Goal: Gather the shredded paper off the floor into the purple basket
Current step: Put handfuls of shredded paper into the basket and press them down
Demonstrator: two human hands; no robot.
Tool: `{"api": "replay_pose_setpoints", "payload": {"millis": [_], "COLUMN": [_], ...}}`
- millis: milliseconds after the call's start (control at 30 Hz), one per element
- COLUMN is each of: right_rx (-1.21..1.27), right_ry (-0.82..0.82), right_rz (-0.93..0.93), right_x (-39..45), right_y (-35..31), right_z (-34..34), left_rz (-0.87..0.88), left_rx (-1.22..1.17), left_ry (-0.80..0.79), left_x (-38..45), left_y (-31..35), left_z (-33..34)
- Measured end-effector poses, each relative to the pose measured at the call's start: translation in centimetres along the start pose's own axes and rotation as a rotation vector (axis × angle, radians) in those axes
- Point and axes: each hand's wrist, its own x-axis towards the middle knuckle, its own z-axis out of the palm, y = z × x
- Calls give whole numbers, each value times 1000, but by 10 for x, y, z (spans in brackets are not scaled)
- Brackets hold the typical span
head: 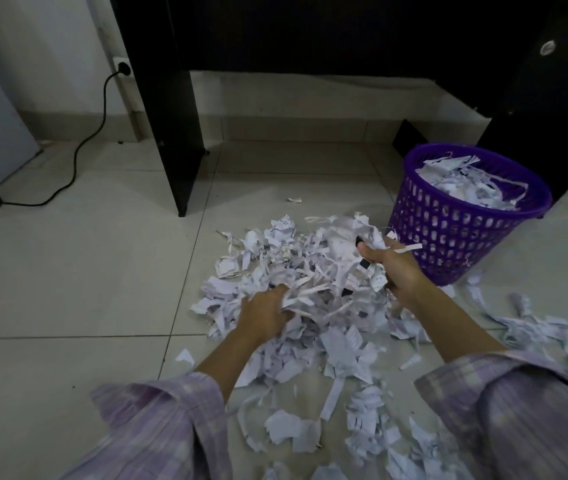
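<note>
A big heap of white shredded paper (313,271) covers the tiled floor in front of me and spreads toward the bottom right. My left hand (265,313) digs into the heap's left side, fingers curled round a bunch of strips. My right hand (393,265) grips a clump of shreds at the heap's right edge, just left of the purple basket (455,233). The basket stands upright on the floor at the right, piled with shredded paper up to its rim.
A black desk leg panel (171,109) stands behind the heap on the left, and a dark cabinet (552,98) rises behind the basket. A black cable (92,133) runs from a wall socket across the floor at left. One stray scrap (295,199) lies beyond the heap.
</note>
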Motion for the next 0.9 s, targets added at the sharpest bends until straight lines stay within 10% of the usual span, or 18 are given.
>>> {"api": "replay_pose_setpoints", "payload": {"millis": [400,900], "right_rx": [170,128], "right_ry": [1,-139], "right_rz": [-29,182], "right_x": [-5,-7], "right_y": [-25,1], "right_z": [-16,8], "left_rz": [-96,123], "left_rx": [206,-150], "left_ry": [37,35], "left_x": [-3,7], "left_y": [-11,69], "left_z": [1,-7]}}
